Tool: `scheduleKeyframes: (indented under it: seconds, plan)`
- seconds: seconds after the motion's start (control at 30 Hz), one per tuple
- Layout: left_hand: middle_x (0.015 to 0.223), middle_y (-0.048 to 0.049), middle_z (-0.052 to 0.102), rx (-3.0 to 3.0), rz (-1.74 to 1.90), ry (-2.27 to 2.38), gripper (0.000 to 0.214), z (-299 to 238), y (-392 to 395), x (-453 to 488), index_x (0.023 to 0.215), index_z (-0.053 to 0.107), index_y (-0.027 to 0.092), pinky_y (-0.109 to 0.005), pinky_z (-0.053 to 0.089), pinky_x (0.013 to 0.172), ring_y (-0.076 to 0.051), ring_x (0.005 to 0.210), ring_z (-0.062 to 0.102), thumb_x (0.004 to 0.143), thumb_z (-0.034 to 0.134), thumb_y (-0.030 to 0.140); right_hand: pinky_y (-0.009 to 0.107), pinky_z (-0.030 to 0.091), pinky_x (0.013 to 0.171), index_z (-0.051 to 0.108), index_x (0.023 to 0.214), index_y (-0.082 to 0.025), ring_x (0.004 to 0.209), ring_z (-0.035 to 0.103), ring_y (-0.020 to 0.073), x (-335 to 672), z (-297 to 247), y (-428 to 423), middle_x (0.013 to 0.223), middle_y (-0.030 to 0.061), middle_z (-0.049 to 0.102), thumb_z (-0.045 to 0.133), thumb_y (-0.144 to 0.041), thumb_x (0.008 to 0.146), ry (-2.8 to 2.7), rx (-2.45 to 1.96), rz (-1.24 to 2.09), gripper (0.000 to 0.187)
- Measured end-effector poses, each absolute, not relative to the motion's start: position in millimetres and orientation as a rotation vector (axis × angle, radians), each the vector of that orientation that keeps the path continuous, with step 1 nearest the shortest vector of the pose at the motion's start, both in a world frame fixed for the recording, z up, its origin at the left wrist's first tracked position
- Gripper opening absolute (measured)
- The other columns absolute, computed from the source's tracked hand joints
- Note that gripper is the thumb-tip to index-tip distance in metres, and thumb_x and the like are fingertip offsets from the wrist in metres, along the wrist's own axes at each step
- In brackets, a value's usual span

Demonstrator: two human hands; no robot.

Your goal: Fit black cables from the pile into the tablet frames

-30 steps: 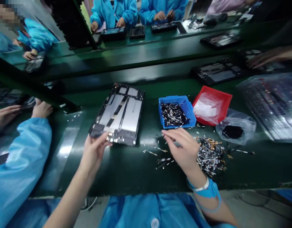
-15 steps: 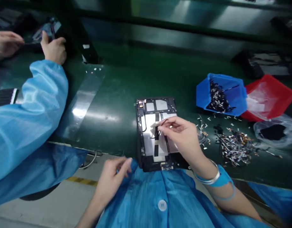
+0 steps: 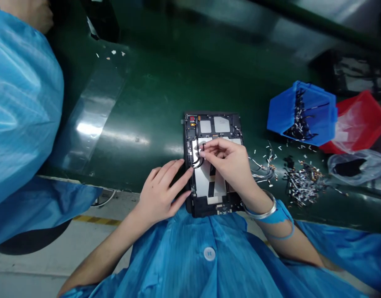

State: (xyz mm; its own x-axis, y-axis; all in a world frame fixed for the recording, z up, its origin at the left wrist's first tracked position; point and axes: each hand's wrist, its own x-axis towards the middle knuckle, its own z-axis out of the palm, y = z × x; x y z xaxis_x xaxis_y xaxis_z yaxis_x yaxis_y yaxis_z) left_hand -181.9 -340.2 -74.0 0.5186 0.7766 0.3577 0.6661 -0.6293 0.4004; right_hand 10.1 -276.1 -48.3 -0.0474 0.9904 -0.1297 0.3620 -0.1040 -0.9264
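An opened tablet lies at the table's front edge, its battery plates and circuit parts bare. Over its left half, my right hand pinches a thin black cable, which curves down toward the left rim. My left hand is open and spread, its fingertips against the tablet's left edge near the cable's lower bend. A black flat ribbon runs down the middle of the tablet, partly covered by my right hand. What the cable's far end touches is too small to make out.
To the right stand a blue bin of black cables, a red bin and a clear plastic bag. Small loose parts are heaped before them. A co-worker's blue sleeve reaches across the left side.
My left hand has come up from below the table edge and spread onto the tablet's left side. My right hand has shifted toward that side with the cable. The camera view has tilted.
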Motion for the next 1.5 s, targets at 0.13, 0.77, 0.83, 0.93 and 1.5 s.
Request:
scheduleKeyframes:
  seconds: [0.13, 0.77, 0.83, 0.93, 1.5]
  plan:
    - [0.124, -0.0192, 0.061, 2.573, 0.752, 1.258, 0.035, -74, -340, -181, 0.121, 0.059, 0.011, -0.037, 0.044, 0.081, -0.029, 0.112, 0.058, 0.092, 0.050, 0.028, 0.023, 0.048, 0.057, 0.067, 0.076, -0.018, 0.062, 0.061, 0.0095, 10, -47, -273, 0.070, -0.0010, 0.069, 0.068, -0.017, 0.071, -1.557, -1.543, 1.129, 0.005]
    - [0.118, -0.0168, 0.064, 2.516, 0.776, 1.319, 0.029, -73, -338, -174, 0.114, 0.064, 0.014, -0.038, 0.041, 0.080, -0.030, 0.109, 0.058, 0.088, 0.054, 0.021, 0.025, 0.034, 0.054, 0.066, 0.070, -0.018, 0.054, 0.042, 0.0071, 22, -40, -248, 0.063, -0.0034, 0.057, 0.067, -0.021, 0.075, -2.035, -1.586, 0.946, 0.006]
    - [0.117, -0.0175, 0.065, 2.533, 0.760, 1.314, 0.029, -73, -338, -174, 0.113, 0.064, 0.012, -0.038, 0.041, 0.080, -0.030, 0.109, 0.059, 0.088, 0.055, 0.022, 0.025, 0.034, 0.055, 0.066, 0.070, -0.018, 0.055, 0.043, 0.0074, 21, -41, -247, 0.064, -0.0032, 0.058, 0.067, -0.021, 0.074, -2.026, -1.591, 0.978, 0.005]
    - [0.121, -0.0187, 0.063, 2.572, 0.720, 1.314, 0.030, -73, -338, -175, 0.114, 0.063, 0.013, -0.038, 0.041, 0.080, -0.031, 0.110, 0.058, 0.090, 0.054, 0.028, 0.025, 0.035, 0.056, 0.066, 0.071, -0.017, 0.056, 0.044, 0.0077, 20, -40, -247, 0.065, -0.0028, 0.059, 0.067, -0.020, 0.074, -2.004, -1.599, 1.013, 0.004]
    - [0.133, -0.0193, 0.055, 2.669, 0.588, 1.308, 0.045, -73, -337, -174, 0.129, 0.057, 0.020, -0.038, 0.038, 0.080, -0.032, 0.115, 0.056, 0.093, 0.046, 0.045, 0.024, 0.037, 0.057, 0.067, 0.075, -0.018, 0.058, 0.048, 0.0083, 16, -40, -250, 0.067, -0.0028, 0.058, 0.065, -0.016, 0.077, -2.124, -1.590, 0.862, 0.004]
